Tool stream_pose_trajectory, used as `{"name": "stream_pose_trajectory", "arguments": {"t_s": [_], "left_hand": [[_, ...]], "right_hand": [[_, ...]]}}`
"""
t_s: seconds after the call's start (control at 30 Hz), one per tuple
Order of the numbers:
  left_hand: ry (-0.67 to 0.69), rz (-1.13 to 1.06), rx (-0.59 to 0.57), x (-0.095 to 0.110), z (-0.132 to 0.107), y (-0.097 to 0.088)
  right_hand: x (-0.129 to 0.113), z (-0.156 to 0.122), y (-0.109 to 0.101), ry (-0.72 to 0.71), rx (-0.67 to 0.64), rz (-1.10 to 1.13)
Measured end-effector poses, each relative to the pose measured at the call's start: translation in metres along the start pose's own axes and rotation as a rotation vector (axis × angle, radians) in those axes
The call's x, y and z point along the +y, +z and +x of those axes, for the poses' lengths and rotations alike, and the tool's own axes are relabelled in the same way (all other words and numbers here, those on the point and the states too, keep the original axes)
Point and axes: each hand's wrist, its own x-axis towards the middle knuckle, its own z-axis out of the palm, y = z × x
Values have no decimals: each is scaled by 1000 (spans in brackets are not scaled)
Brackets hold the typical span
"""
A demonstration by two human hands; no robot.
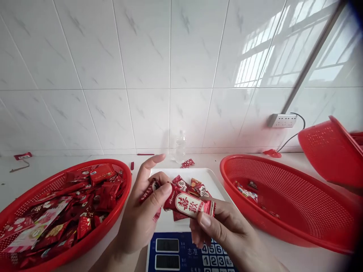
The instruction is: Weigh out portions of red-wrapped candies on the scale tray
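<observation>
A red wrapped candy (185, 204) with a cream oval label and Chinese characters is stretched between my two hands above a scale. My left hand (136, 226) pinches its left end with the thumb, index finger raised, and a dark red "SWEET" packet (148, 192) is tucked in the same hand. The thumb and fingers of my right hand (232, 226) grip the candy's right end. Below lies the scale's white tray (211, 174), holding several red candy packets (180, 182), partly hidden by my hands. The blue scale panel (193, 241) with keys and displays faces me.
At left stands a red basket (126, 177) full of red packets. On the right, another red basket (297, 189) holds a few packets. A tilted red basket (326, 147) rises beyond it. A clear bottle (180, 146) and a loose packet (187, 163) sit near the tiled wall.
</observation>
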Motion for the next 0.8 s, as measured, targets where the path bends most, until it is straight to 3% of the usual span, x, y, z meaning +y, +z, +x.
{"name": "stream_pose_trajectory", "arguments": {"t_s": [0.17, 0.27, 0.47, 0.6, 0.8], "left_hand": [[-80, -59, -30, -2, -8, 2], [-73, 0, -36, 0, -11, 1], [-50, 34, -196, -4, -7, -6], [-39, -8, -187, -9, -2, -5], [-66, 88, -292, -6, 3, -2]], "right_hand": [[2, 3, 6, -70, 139, -126], [6, 4, 4, -66, 114, -164], [9, 6, -4, -57, 19, -251], [8, 7, -2, -117, 104, -304], [14, 8, 3, -199, 182, -243]]}}
